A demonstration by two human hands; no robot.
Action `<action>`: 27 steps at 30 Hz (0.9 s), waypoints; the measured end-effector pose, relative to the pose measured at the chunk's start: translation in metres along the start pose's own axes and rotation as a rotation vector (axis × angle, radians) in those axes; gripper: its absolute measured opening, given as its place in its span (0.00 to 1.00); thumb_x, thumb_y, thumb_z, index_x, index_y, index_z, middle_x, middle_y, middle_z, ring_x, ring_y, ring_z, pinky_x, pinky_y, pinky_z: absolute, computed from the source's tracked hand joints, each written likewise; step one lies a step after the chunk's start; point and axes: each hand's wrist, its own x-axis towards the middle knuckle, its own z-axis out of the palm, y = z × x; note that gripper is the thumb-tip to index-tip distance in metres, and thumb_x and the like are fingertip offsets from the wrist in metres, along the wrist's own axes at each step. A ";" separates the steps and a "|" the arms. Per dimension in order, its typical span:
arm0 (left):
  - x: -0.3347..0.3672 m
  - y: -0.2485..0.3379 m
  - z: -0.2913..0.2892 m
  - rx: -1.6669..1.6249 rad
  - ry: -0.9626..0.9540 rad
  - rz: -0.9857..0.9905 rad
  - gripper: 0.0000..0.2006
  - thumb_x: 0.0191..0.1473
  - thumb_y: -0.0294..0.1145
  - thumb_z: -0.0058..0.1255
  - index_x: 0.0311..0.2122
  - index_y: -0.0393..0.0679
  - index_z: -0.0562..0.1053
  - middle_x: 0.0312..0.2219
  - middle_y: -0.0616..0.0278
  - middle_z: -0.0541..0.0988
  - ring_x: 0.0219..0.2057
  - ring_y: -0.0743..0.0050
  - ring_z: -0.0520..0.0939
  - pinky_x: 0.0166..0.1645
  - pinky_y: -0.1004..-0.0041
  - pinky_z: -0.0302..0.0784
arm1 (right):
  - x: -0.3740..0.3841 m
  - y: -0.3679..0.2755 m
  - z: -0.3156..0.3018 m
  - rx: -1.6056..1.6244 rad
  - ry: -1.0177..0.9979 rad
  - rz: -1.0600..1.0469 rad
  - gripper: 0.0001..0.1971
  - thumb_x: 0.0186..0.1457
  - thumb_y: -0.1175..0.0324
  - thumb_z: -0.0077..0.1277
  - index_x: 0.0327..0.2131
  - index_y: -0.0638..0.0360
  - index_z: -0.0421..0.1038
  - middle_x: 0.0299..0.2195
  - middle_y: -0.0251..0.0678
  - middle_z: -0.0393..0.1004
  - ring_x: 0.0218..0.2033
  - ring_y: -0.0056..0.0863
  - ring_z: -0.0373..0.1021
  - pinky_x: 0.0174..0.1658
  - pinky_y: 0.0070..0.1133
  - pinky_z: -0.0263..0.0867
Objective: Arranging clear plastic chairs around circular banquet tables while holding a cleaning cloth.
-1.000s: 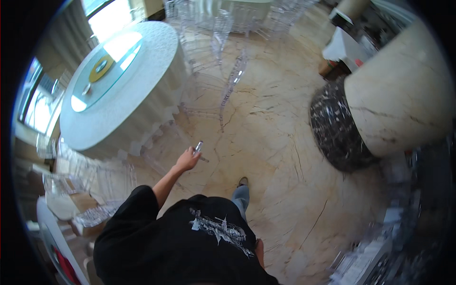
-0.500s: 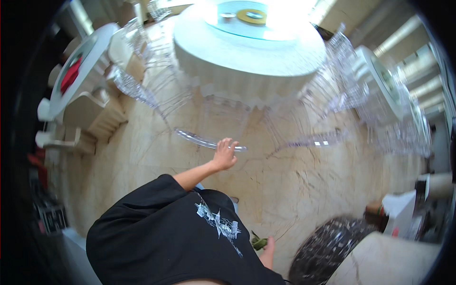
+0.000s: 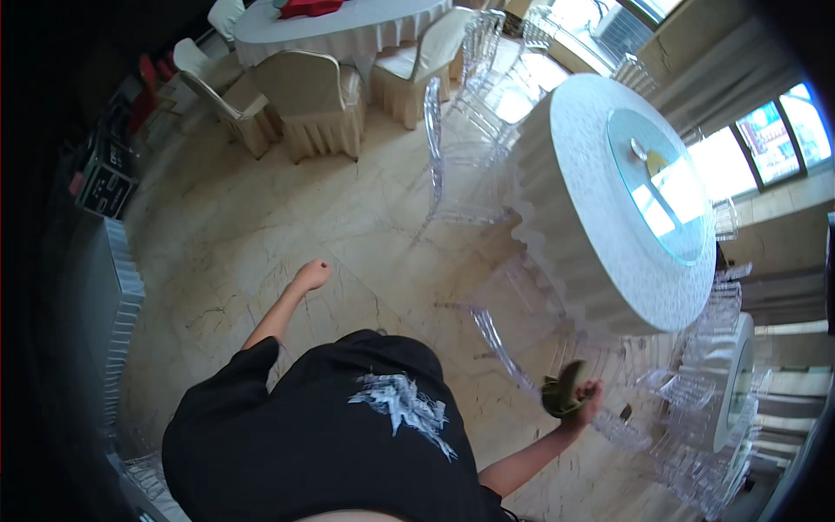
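Note:
My left hand [image 3: 313,274] is out over the floor on the left, curled into a loose fist, with nothing showing in it. On the right my right hand [image 3: 590,404] grips a crumpled dark green cloth [image 3: 561,393], part of which hangs past the fingers. Just beyond that hand stands a transparent plastic chair [image 3: 500,348], facing the big round table [image 3: 600,252]. A white cloth covers this table, and a glass turntable [image 3: 639,196] sits on top of it. Whether the right hand touches the chair behind it, I cannot tell.
More transparent chairs [image 3: 435,148] ring the table. At the far left, cream-covered chairs [image 3: 304,96] surround another round table [image 3: 348,30] with red cloth on it. Black cases [image 3: 109,178] and a pleated white-skirted table [image 3: 122,304] line the left side. Marble floor [image 3: 217,226] lies between.
My view has turned left, so the big table now lies on the right. My left hand has let go of the chair's back. My right hand has come up and outward with the green cloth.

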 end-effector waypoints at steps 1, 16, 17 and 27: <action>0.006 -0.017 -0.017 -0.082 0.036 0.024 0.16 0.46 0.38 0.42 0.39 0.40 0.70 0.32 0.53 0.76 0.34 0.65 0.76 0.37 0.69 0.70 | 0.003 0.007 0.058 -0.103 -0.064 0.073 0.14 0.58 0.58 0.34 0.22 0.52 0.57 0.15 0.26 0.54 0.14 0.17 0.51 0.18 0.16 0.52; 0.093 0.030 -0.118 -0.213 0.090 0.059 0.15 0.48 0.34 0.42 0.41 0.41 0.69 0.27 0.56 0.76 0.30 0.66 0.77 0.37 0.72 0.70 | 0.200 0.234 0.371 0.431 -0.447 0.717 0.13 0.55 0.63 0.36 0.19 0.55 0.61 0.18 0.33 0.66 0.22 0.30 0.67 0.29 0.26 0.66; 0.087 0.031 -0.122 -0.221 0.094 0.032 0.15 0.48 0.34 0.42 0.41 0.41 0.69 0.27 0.56 0.76 0.30 0.66 0.77 0.37 0.72 0.70 | 0.205 0.239 0.402 0.421 -0.452 0.743 0.13 0.55 0.63 0.36 0.19 0.55 0.61 0.18 0.33 0.66 0.22 0.30 0.67 0.29 0.26 0.66; 0.162 0.050 -0.259 -1.168 0.446 0.153 0.13 0.54 0.33 0.41 0.42 0.38 0.67 0.32 0.58 0.76 0.33 0.71 0.76 0.38 0.75 0.70 | 0.168 0.318 0.766 -0.170 -0.823 0.896 0.10 0.51 0.62 0.40 0.21 0.54 0.60 0.14 0.26 0.58 0.14 0.17 0.57 0.19 0.15 0.56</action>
